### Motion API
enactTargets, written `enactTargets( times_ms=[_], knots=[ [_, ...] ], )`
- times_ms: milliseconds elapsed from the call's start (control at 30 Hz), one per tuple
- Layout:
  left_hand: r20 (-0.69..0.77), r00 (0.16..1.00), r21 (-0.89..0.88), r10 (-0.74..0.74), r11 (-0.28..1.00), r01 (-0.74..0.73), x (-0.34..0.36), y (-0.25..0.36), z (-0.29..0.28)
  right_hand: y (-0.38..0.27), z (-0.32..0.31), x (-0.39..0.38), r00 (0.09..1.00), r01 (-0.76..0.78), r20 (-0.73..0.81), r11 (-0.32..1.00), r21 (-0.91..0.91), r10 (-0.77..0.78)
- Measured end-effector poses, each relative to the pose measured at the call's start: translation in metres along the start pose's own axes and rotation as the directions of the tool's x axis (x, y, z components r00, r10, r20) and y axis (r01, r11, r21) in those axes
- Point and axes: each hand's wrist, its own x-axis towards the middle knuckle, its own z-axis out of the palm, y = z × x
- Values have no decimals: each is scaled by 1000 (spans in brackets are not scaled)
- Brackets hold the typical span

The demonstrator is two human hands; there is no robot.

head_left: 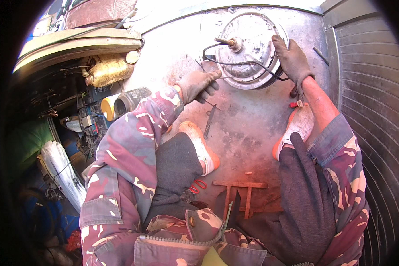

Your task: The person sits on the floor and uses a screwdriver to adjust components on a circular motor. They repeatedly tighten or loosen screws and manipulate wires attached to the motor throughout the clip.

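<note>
A round silver hub motor (pixel 248 57) lies on the floor ahead of me, its threaded axle pointing up and a black cable looped across its face. My right hand (pixel 292 57), in a grey glove, grips the motor's right rim with the thumb on the top edge. My left hand (pixel 198 85), also gloved, is closed just off the motor's lower left edge. A thin metal tool shows at its fingertips; its kind is unclear. Below that hand a dark, narrow tool (pixel 209 122) lies on the floor. Near my right wrist hangs a red connector (pixel 295 104).
A ribbed metal shutter (pixel 377 80) stands on the right. To the left, a cluttered shelf holds a yellowed bottle (pixel 111 71) and a dark jar (pixel 133 99). Red-handled scissors (pixel 199 184) and a rusty metal frame (pixel 246 185) lie between my feet. A short dark rod (pixel 320 55) is right of the motor.
</note>
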Motion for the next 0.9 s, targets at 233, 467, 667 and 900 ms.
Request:
enactTargets(
  times_ms=[233, 467, 667, 900],
  knots=[
    [96, 594, 899, 799, 186, -396, -5, -5, 14, 0, 0, -1, 1000, -7, 24, 999, 33, 6],
    [120, 993, -55, -24, 998, 30, -3, 5, 0, -1, 0, -1, 1000, 1, 13, 999, 35, -2],
    [-13, 836, 601, 548, 672, -431, 5, -18, 8, -1, -2, -3, 1000, 12, 18, 999, 32, -13],
    [-102, 789, 783, 605, 538, -312, 0, -10, 2, 2, 2, 1, 1000, 20, -5, 998, 53, -20]
  ],
)
